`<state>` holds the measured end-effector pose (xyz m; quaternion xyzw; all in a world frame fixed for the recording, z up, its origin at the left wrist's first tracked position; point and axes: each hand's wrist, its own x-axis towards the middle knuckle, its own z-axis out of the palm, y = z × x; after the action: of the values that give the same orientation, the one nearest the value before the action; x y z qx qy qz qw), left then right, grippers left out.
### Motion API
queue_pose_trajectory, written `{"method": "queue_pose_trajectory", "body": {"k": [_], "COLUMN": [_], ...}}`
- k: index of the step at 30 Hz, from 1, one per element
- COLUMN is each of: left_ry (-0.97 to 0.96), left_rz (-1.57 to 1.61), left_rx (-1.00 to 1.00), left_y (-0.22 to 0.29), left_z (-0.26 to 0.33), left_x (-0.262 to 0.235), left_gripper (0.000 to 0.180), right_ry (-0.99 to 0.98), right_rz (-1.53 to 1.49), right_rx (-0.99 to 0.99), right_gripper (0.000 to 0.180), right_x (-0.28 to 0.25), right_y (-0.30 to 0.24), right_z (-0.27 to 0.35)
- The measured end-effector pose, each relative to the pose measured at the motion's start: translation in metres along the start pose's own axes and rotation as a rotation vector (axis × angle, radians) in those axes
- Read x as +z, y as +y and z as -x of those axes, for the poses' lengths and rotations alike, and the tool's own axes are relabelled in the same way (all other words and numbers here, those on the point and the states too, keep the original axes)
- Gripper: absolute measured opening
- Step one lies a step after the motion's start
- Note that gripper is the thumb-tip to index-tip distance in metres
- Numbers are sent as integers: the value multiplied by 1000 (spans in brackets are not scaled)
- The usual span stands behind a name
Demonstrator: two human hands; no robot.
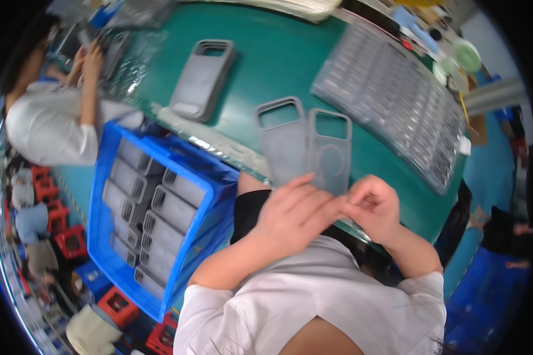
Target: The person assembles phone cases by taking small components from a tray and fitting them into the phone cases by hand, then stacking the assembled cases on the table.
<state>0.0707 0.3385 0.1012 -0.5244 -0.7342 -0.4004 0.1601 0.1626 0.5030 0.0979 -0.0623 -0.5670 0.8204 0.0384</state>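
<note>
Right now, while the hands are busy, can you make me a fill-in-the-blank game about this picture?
1. The tabletop is colored ____.
2. The bin full of phone cases is colored ____.
3. Two cases near the left hand and right hand are colored ____.
4. Clear plastic trays lie to those cases' ____.

Missing words: green; blue; gray; right

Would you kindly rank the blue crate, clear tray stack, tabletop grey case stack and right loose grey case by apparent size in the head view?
1. Blue crate
2. Clear tray stack
3. Tabletop grey case stack and right loose grey case: too alike to rank.
</note>
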Motion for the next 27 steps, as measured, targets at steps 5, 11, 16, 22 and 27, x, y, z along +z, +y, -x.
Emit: {"method": "queue_pose_trajectory", "body": {"k": [5, 11, 16, 22, 27], "left_ry": [-118, -343, -449, -422, -376], "left_rz": [143, 85, -30, 14, 57], "left_rx": [-140, -243, -292, -340, -334], "left_y": [-7, -3, 11, 7, 3], "left_z": [-5, -5, -1, 6, 10], "left_x": [-11, -22, -8, -2, 3], "left_gripper": [29, 29, 26, 32, 32], "right_ry": [-7, 123, 88, -12, 96], "right_rz": [257, 652, 1134, 1166, 482], "right_rx": [0, 111, 52, -56, 101], "right_gripper": [15, 40, 60, 71, 66], "right_x": [-4, -23, -21, -10, -8], "right_y": [-1, -17, -10, 6, 2], "right_z": [-2, 7, 23, 24, 17]}}
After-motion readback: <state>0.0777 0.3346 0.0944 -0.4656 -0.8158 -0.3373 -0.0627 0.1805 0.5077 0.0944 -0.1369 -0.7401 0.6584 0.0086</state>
